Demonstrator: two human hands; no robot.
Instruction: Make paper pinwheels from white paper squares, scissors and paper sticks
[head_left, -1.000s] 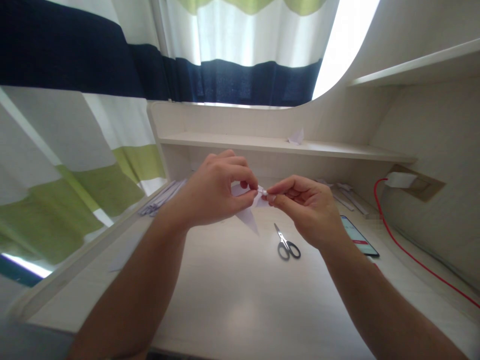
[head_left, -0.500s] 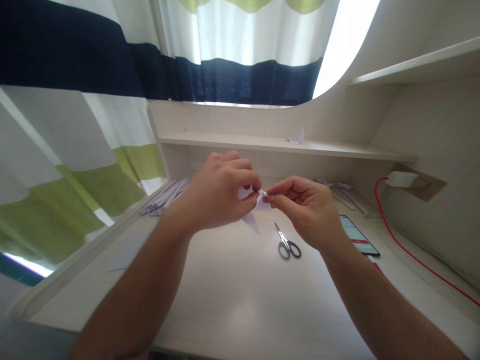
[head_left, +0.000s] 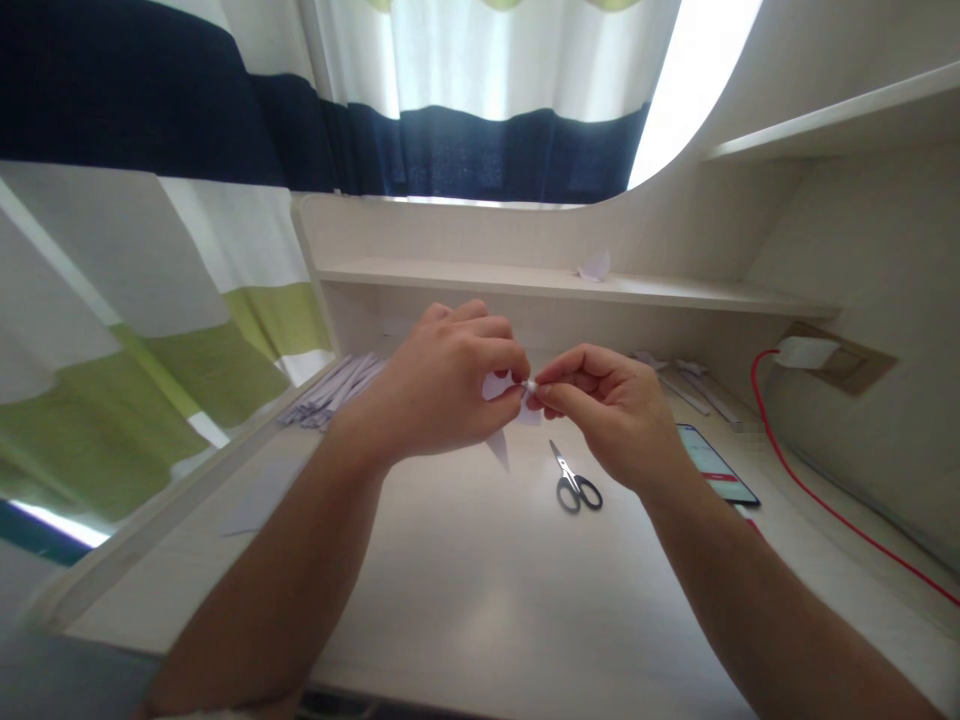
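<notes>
Between my two hands is a small piece of white folded paper [head_left: 498, 450], its pointed end hanging below my fingers. My left hand [head_left: 457, 375] pinches it between thumb and forefinger. From the other side, my right hand [head_left: 604, 395] grips its small crumpled end with thumb and fingertips. The fingertips almost meet, and much of the paper is hidden behind my left hand. On the desk below my right hand lies a pair of scissors [head_left: 574, 480] with black handles, blades pointing away from me.
Several white paper strips [head_left: 337, 385] are heaped at the back left, near a flat sheet [head_left: 262, 495]. More strips [head_left: 701, 385] lie at the back right. A phone [head_left: 716, 465] rests beside a red cable [head_left: 795, 465]. A folded paper piece [head_left: 596, 266] sits on the shelf [head_left: 450, 275].
Both hands have shifted very slightly, with the paper still between them. Its hanging point has turned a little and shows less. The view has tilted slightly.
</notes>
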